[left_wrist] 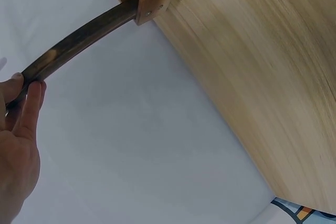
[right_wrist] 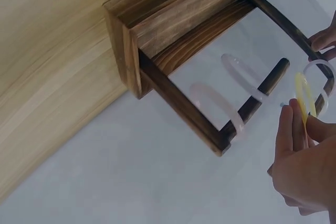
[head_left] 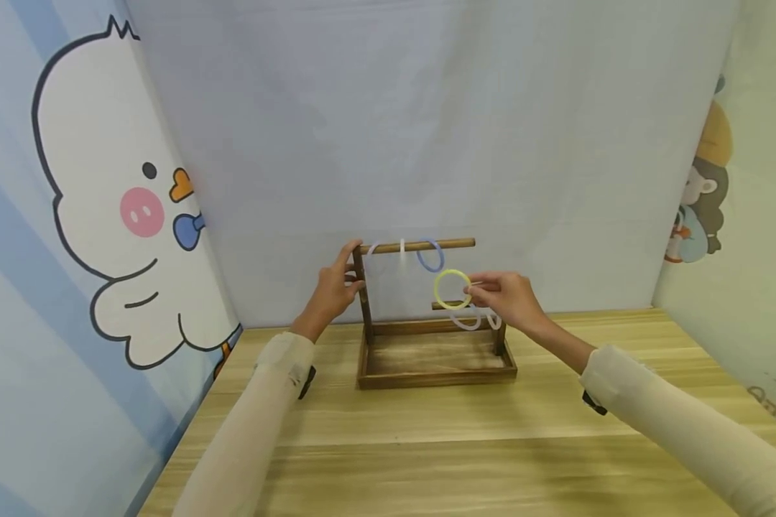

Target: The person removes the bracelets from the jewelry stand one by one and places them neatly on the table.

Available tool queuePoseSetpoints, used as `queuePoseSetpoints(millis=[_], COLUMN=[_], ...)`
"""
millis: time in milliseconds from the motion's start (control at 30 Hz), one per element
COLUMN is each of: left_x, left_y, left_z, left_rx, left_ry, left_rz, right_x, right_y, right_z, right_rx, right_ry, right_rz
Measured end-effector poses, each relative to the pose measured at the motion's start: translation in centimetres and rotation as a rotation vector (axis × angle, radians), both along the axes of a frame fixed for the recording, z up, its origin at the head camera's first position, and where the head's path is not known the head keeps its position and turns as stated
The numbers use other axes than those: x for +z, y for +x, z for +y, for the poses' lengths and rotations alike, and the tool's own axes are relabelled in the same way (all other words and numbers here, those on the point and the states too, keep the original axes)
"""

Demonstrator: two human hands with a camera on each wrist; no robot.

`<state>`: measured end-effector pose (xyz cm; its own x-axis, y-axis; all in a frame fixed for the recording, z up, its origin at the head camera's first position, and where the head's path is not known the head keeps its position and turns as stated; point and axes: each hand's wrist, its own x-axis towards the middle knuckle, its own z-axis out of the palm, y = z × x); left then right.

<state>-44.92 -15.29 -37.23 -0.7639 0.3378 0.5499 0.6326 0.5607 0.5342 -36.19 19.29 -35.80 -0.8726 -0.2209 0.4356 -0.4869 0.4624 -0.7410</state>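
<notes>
A wooden stand (head_left: 440,381) has a tray base, an upper bar (head_left: 458,243) and a lower bar (head_left: 440,306). Near the top of its tall left post (left_wrist: 79,40), my left hand (head_left: 330,293) grips the wood between thumb and fingers. My right hand (head_left: 516,298) pinches a yellow ring (head_left: 437,293) by its right side, in front of the stand between the two bars. On the upper bar hang a blue ring (head_left: 440,254), a white ring (head_left: 402,250) and a pale ring (head_left: 371,251). Two pale translucent rings (right_wrist: 241,74) hang on the lower bar.
The stand rests on a wood-grain table (head_left: 388,474), close to its back edge. A pale grey curtain (head_left: 427,129) hangs behind. Printed cartoon panels flank the table, with a white duck (head_left: 103,143) on the left.
</notes>
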Motion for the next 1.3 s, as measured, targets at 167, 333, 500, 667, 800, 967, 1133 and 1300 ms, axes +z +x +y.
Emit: queuePoseSetpoints(millis=[167,333,500,667,800,967,1133,1300], left_x=[0.1,0.1,0.0,-0.2,-0.4,-0.5,-0.3,0.0], left_y=[-0.2,-0.3,-0.5,-0.6,-0.7,-0.8,-0.9,-0.8], left_z=[0.1,0.2,0.1,0.0,0.0,0.2,0.4,0.6], left_rx=[0.014,0.020,0.021,0.027,0.030,0.026,0.029,0.033], left_ry=[-0.008,-0.018,-0.016,-0.018,-0.022,-0.021,-0.026,-0.029], left_rz=[-0.004,-0.004,0.004,0.013,0.014,0.025,0.017,-0.010], right_x=[-0.5,-1.3,-2.4,-4.0,-5.4,-7.2,-8.7,-10.0], right_y=[0.2,0.2,0.3,0.6,0.9,1.2,1.4,1.4], right_z=[-1.2,-2.3,-3.5,-4.6,-5.3,-6.0,-6.6,-7.2], right_rx=[0.037,0.070,0.094,0.125,0.148,0.186,0.217,0.247], right_ry=[-0.004,-0.022,-0.023,-0.010,0.001,0.000,-0.002,-0.015], right_rz=[-0.030,-0.061,-0.062,-0.090,-0.136,-0.169,-0.198,-0.205])
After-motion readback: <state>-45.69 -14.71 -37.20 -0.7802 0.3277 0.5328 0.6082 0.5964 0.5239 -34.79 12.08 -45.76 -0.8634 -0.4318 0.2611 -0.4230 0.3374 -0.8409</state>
